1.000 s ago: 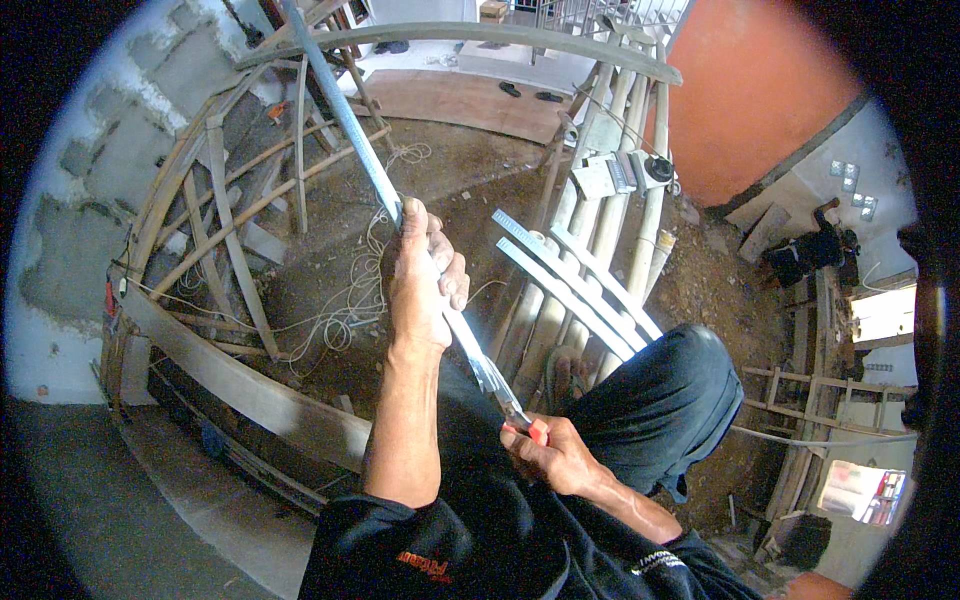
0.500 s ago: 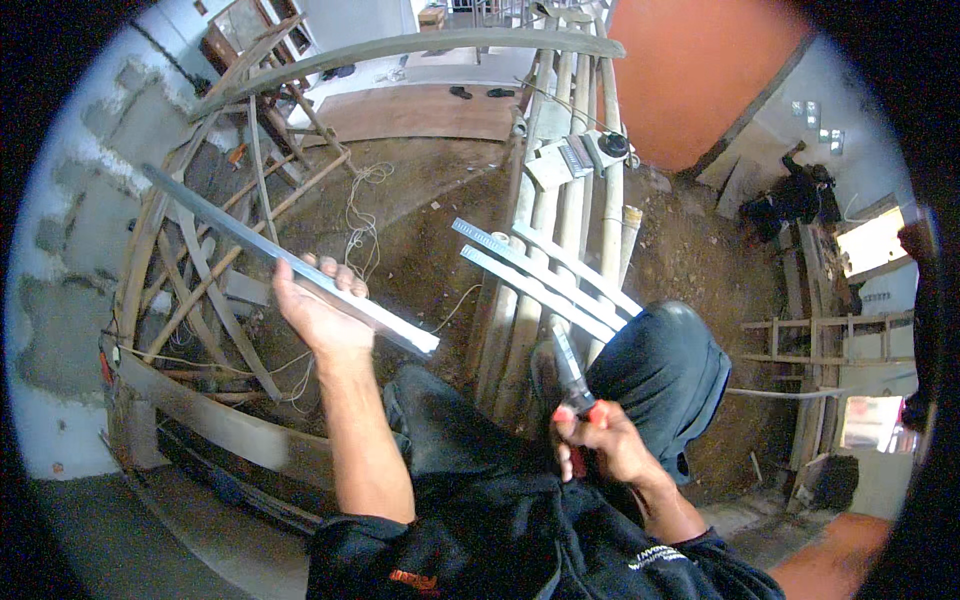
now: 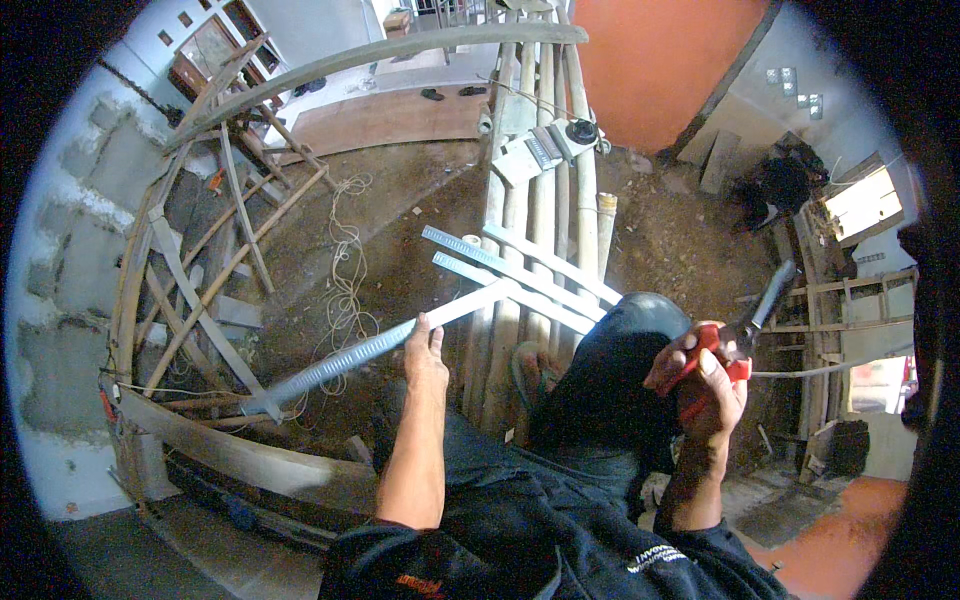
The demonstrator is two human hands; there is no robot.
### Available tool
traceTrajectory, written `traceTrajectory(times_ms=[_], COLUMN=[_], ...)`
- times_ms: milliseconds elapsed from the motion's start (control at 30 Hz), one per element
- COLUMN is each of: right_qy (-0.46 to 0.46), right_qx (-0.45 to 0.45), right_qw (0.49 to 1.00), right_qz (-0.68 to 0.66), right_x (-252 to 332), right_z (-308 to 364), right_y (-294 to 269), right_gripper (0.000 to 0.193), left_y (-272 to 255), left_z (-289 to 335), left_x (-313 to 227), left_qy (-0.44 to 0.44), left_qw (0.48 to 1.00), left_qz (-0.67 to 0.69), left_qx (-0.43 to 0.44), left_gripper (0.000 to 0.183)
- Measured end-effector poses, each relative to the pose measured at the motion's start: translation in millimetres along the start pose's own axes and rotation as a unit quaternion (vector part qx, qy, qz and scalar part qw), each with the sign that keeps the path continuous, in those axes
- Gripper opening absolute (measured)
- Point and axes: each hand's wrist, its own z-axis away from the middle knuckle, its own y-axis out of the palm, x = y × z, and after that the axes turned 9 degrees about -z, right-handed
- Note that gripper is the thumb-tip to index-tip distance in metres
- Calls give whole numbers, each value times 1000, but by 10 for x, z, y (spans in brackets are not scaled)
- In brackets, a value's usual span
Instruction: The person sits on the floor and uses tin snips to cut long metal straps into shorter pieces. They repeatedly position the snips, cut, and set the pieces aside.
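Observation:
My left hand (image 3: 428, 350) is closed around a long, ribbed silvery metal strip (image 3: 345, 360). The strip slants from the lower left up to the right, and its right end reaches over the near ends of other strips. In my right hand (image 3: 712, 395), raised beside my right knee, is a pair of tin snips (image 3: 768, 300) with red handles, its blades pointing up and right. Several similar metal strips (image 3: 520, 272) lie side by side across pale poles (image 3: 515, 215), their right ends at my knee.
A grey-white device (image 3: 535, 152) rests on the poles farther off. A curved beam (image 3: 400, 52) crosses at the far side. Crossed timber (image 3: 215, 290) stands at left, with a tangled pale cord (image 3: 345, 260) on the dirt floor. Planks and a wooden frame (image 3: 825, 315) are at right.
My left hand has moved right and the metal strip has swung round, its right end now higher. My right hand has lifted the tin snips rightward, away from in front of my knee.

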Motion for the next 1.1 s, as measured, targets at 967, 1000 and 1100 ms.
traceTrajectory(times_ms=[967, 1000, 1100], right_qy=[-17, -15, -14], right_qx=[28, 24, 30], right_qw=[999, 999, 999], right_qz=[12, 18, 18], right_x=[-28, -34, -54], right_z=[-3, -3, -9], right_y=[174, 179, 189], right_gripper=[36, 36, 37], left_y=[-109, -134, -250], left_z=[-1034, -1049, -1022], left_x=[1017, 1052, 1170], left_qy=[-125, -110, 54], left_qw=[930, 938, 997], left_qz=[327, 314, 57], left_qx=[-106, -101, -25], left_gripper=[41, 41, 45])
